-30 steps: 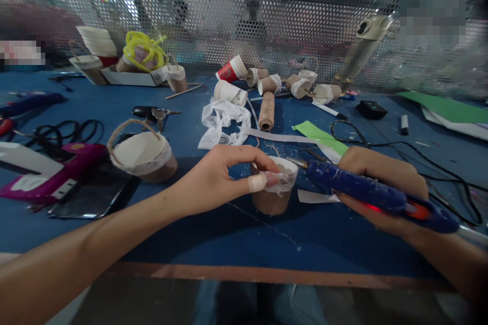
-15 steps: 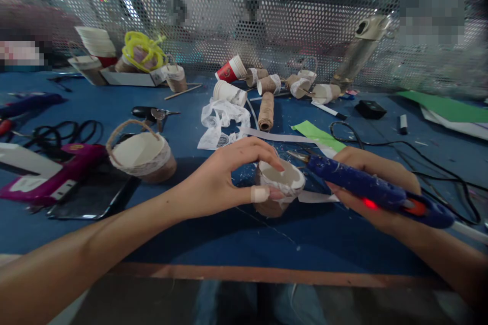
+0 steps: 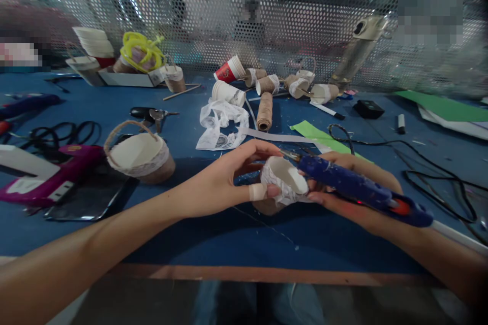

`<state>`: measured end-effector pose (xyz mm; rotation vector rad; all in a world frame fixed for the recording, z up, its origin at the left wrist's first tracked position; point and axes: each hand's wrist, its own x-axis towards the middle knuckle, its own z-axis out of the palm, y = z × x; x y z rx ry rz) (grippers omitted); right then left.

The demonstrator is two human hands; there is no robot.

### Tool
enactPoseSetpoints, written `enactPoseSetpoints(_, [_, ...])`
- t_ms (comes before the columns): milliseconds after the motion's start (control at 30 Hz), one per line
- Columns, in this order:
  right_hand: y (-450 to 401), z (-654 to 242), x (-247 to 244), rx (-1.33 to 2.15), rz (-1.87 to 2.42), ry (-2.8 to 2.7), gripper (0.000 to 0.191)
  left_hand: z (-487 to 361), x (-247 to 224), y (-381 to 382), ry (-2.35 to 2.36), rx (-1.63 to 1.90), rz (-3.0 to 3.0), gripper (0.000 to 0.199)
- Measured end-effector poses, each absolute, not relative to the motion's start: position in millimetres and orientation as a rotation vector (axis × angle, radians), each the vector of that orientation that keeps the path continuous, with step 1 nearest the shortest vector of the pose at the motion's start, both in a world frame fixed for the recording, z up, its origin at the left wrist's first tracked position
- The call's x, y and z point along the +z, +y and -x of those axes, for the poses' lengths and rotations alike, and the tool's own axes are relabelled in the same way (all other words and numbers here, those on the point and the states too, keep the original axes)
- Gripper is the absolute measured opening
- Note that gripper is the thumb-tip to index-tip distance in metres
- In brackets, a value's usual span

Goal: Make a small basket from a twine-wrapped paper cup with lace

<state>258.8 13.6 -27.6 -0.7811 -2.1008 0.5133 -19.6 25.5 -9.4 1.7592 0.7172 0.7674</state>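
My left hand [image 3: 232,177] is closed around a small paper cup [image 3: 269,206] wrapped in brown twine, its thumb pressed on the white lace trim [image 3: 280,177] below the rim. A bandage covers part of that thumb. In my right hand [image 3: 354,183] lies a blue hot glue gun [image 3: 351,183], its metal tip pointing left above the cup's rim. The right fingertips also touch the right side of the cup, at the lace. A finished-looking cup basket [image 3: 139,155] with a twine handle stands left of my left hand.
Behind the cup lie a heap of white lace [image 3: 221,124], a twine roll [image 3: 265,111] and green paper [image 3: 324,137]. At left are a phone [image 3: 89,195] and a magenta device [image 3: 53,177]. A black cable [image 3: 438,150] runs along the right. Perforated metal [image 3: 213,20] stands behind the table.
My right hand has moved left with the glue gun, and its fingers now meet the cup's lace. The cup is tilted a little more, and my left hand still holds it.
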Motion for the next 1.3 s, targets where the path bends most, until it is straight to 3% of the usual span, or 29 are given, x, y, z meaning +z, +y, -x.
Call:
enactPoseSetpoints(233, [7.7,-252.6,-24.3,0.629,0.885,-1.993,0.02,18.9,-6.5,26.2,0.686,0.699,-1.693,0.049])
enactPoseSetpoints(500, [4.0,-255.1,-27.4,0.615,0.853,-1.923,0.023,17.7,-10.6,23.9,0.693,0.667,-1.669,0.077])
enactPoseSetpoints(767, [2.0,-251.5,-25.8,0.599,0.781,-1.934,0.025,16.0,-15.5,22.5,0.696,0.704,-1.762,0.067])
enactPoseSetpoints(1300, [15.3,-268.8,-19.6,0.748,0.399,-1.942,0.025,25.0,-9.3,25.3,0.594,0.933,-2.081,0.071])
